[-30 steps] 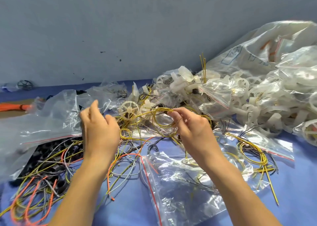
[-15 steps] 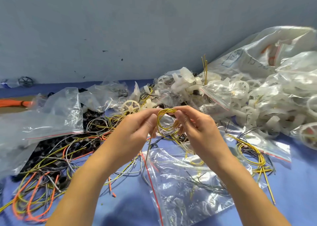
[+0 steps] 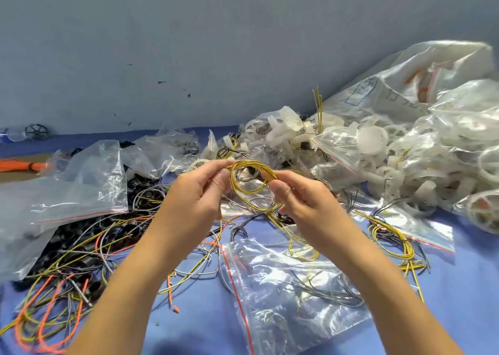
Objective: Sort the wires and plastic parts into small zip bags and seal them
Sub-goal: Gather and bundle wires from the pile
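A coil of yellow wire (image 3: 247, 192) hangs in the air above the blue table (image 3: 464, 287). My left hand (image 3: 197, 192) pinches its left side and my right hand (image 3: 299, 198) pinches its right side. Below them lies a clear zip bag (image 3: 291, 281) with a red seal strip and thin wires inside. Loose yellow, orange and grey wires (image 3: 67, 273) sprawl at the lower left. A pile of white plastic parts (image 3: 378, 149) lies at the back right.
Another clear zip bag (image 3: 81, 192) lies at the left over black parts. Large crumpled plastic bags (image 3: 445, 84) rise at the far right. A second yellow wire bundle (image 3: 391, 241) lies at the right. An orange bundle (image 3: 19, 165) sits at the left edge, by the grey wall.
My left hand came in from the left and took hold of the yellow coil that my right hand held. Both hands lifted the coil a little off the pile.
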Tool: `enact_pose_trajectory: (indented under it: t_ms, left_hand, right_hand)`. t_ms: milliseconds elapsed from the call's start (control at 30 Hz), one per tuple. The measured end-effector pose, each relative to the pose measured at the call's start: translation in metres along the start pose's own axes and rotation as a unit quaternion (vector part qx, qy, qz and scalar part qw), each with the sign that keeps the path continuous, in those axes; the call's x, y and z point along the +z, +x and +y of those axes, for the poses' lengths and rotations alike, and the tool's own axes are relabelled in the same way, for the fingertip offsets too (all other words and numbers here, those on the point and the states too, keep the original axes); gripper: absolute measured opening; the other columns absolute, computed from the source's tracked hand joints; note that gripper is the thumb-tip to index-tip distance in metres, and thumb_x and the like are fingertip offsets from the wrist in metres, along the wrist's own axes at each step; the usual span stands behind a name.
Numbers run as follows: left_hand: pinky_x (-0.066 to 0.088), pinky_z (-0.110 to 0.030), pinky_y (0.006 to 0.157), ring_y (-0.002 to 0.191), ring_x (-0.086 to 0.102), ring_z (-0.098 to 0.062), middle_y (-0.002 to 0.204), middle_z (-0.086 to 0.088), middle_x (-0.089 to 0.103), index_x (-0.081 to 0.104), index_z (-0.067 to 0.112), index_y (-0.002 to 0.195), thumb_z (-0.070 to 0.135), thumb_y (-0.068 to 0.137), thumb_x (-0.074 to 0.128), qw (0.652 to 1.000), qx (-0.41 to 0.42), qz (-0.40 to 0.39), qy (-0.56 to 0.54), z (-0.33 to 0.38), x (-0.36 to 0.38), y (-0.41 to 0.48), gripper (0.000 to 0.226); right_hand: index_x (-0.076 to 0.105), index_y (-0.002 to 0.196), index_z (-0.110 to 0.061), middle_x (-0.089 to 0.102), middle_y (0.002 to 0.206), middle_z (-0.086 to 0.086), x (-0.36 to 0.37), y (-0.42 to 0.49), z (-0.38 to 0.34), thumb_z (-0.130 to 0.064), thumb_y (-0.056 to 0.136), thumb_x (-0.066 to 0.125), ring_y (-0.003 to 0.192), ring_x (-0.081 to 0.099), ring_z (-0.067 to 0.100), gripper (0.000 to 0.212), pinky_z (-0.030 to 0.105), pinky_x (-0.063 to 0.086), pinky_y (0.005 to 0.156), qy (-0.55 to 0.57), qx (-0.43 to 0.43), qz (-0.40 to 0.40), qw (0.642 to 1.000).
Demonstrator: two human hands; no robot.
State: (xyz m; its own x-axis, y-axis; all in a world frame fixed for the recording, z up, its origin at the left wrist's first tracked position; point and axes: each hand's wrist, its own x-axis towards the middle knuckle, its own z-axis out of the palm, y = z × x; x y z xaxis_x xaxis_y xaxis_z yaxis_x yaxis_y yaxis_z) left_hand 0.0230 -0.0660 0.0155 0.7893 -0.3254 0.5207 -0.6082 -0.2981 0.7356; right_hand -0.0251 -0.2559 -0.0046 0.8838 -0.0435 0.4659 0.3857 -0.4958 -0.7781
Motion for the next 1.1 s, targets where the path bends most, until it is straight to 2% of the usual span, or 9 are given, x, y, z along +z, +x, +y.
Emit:
enact_pose_trajectory:
  t_ms: [67, 133, 300, 367, 433, 533, 733, 933, 1100]
  left_hand:
    - [0.036, -0.006, 0.053, 0.052, 0.053, 0.003, 0.069, 0.029, 0.061, 0.067, 0.023, 0.116, 0.016, 0.1, 0.051, 0.999, 0.018, 0.03, 0.039, 0.001, 0.0, -0.001, 0.024]
    - [0.038, -0.011, 0.061, 0.063, 0.054, 0.004, 0.081, 0.025, 0.061, 0.068, 0.024, 0.115, 0.018, 0.099, 0.051, 0.994, 0.036, 0.059, 0.089, 0.002, -0.002, -0.001, 0.023]
    - [0.034, -0.014, 0.063, 0.069, 0.052, -0.002, 0.093, 0.007, 0.062, 0.068, 0.018, 0.109, 0.015, 0.099, 0.05, 0.973, 0.058, 0.117, 0.193, 0.001, -0.006, -0.001, 0.021]
    - [0.042, -0.028, 0.069, 0.078, 0.057, -0.015, 0.097, 0.002, 0.064, 0.067, 0.015, 0.108, 0.015, 0.099, 0.049, 0.966, 0.05, 0.138, 0.212, 0.0, -0.009, -0.001, 0.021]
    - [0.047, -0.037, 0.074, 0.086, 0.061, -0.024, 0.1, -0.001, 0.065, 0.067, 0.013, 0.108, 0.017, 0.099, 0.047, 0.962, 0.038, 0.153, 0.221, -0.001, -0.012, -0.001, 0.022]
    - [0.041, -0.032, 0.071, 0.084, 0.058, -0.022, 0.1, -0.002, 0.066, 0.067, 0.013, 0.106, 0.015, 0.099, 0.048, 0.956, 0.016, 0.177, 0.234, -0.007, -0.019, 0.001, 0.021]
    - [0.042, -0.033, 0.068, 0.081, 0.055, -0.019, 0.096, 0.005, 0.066, 0.068, 0.023, 0.101, 0.022, 0.099, 0.048, 0.949, -0.033, 0.205, 0.236, -0.011, -0.024, 0.0, 0.02]
    - [0.032, -0.031, 0.059, 0.066, 0.051, -0.021, 0.075, 0.007, 0.06, 0.063, 0.028, 0.094, 0.029, 0.101, 0.044, 0.97, -0.04, 0.178, 0.163, -0.003, -0.013, 0.001, 0.021]
    - [0.045, -0.037, 0.063, 0.072, 0.059, -0.015, 0.077, 0.01, 0.063, 0.06, 0.028, 0.088, 0.027, 0.102, 0.043, 0.984, -0.019, 0.144, 0.1, 0.01, -0.005, 0.002, 0.023]
  right_hand:
    - [0.067, 0.099, -0.02, 0.056, 0.07, 0.001, 0.001, -0.002, 0.0, -0.026, 0.101, 0.051, 0.075, 0.052, 0.028, 0.018, 0.054, 0.05, 0.077, -0.02, 0.01, -0.022, 0.999]
    - [0.066, 0.094, -0.012, 0.056, 0.073, 0.011, -0.001, -0.003, 0.0, -0.024, 0.101, 0.05, 0.074, 0.051, 0.031, 0.021, 0.052, 0.049, 0.074, -0.038, 0.018, -0.036, 0.998]
    - [0.072, 0.09, -0.015, 0.063, 0.067, -0.004, -0.007, -0.006, -0.002, -0.017, 0.099, 0.053, 0.056, 0.048, 0.002, 0.021, 0.017, 0.034, 0.053, -0.087, 0.034, -0.011, 0.996]
    - [0.073, 0.09, -0.02, 0.066, 0.069, -0.003, -0.011, -0.008, -0.005, -0.014, 0.098, 0.052, 0.056, 0.05, 0.0, 0.023, 0.013, 0.035, 0.053, -0.09, 0.04, 0.005, 0.995]
    - [0.072, 0.087, -0.021, 0.068, 0.074, -0.007, -0.015, -0.008, -0.009, -0.012, 0.098, 0.053, 0.063, 0.053, -0.001, 0.024, 0.012, 0.037, 0.057, -0.104, 0.047, 0.013, 0.993]
    - [0.073, 0.085, -0.022, 0.068, 0.087, -0.014, -0.023, -0.009, -0.01, -0.01, 0.096, 0.054, 0.078, 0.058, 0.001, 0.025, 0.018, 0.042, 0.068, -0.142, 0.042, 0.039, 0.988]
    - [0.072, 0.083, -0.028, 0.062, 0.094, -0.012, -0.034, -0.011, -0.004, -0.015, 0.096, 0.052, 0.07, 0.05, 0.002, 0.027, 0.027, 0.035, 0.063, -0.182, 0.054, 0.061, 0.98]
    - [0.066, 0.118, -0.03, 0.06, 0.12, -0.011, -0.032, -0.013, -0.012, -0.039, 0.1, 0.047, 0.116, 0.048, 0.01, 0.028, 0.028, 0.035, 0.097, -0.228, 0.087, -0.077, 0.967]
    - [0.059, 0.134, -0.024, 0.061, 0.13, -0.014, -0.017, -0.009, -0.029, -0.043, 0.098, 0.047, 0.117, 0.052, -0.003, 0.042, 0.011, 0.036, 0.094, -0.13, 0.03, -0.013, 0.991]
